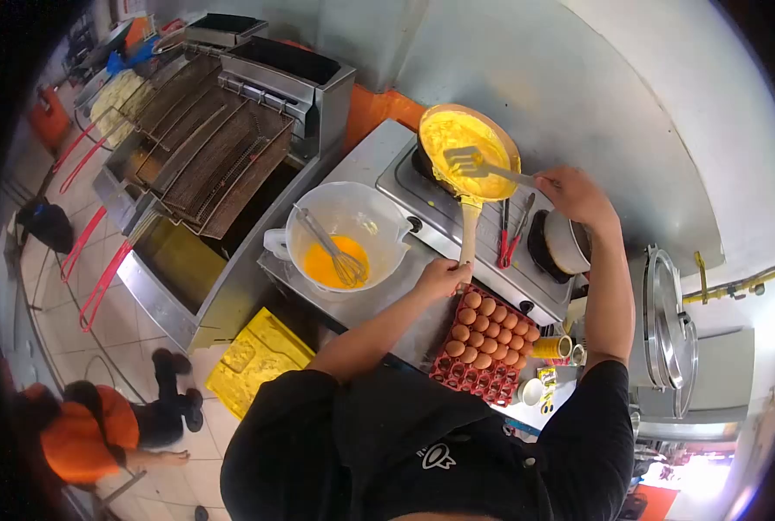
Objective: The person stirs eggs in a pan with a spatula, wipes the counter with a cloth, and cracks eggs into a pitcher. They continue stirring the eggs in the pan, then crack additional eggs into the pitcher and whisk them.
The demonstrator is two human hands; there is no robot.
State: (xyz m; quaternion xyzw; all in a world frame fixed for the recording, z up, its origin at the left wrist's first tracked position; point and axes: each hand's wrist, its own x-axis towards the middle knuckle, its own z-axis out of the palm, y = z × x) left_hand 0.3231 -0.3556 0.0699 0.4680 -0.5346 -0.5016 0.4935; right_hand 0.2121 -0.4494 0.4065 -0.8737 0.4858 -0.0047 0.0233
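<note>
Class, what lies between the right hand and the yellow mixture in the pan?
The head view shows the spatula, gripped by the right hand; it crosses the pan rim, blade over the yellow mixture.

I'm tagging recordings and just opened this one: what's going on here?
The person is at a stove. Their left hand grips the handle of a pan of yellow mixture, while the right hand holds a spatula over it. Beside the stove, a bowl holds yellow liquid and a whisk; a tray of eggs lies close by.
</note>
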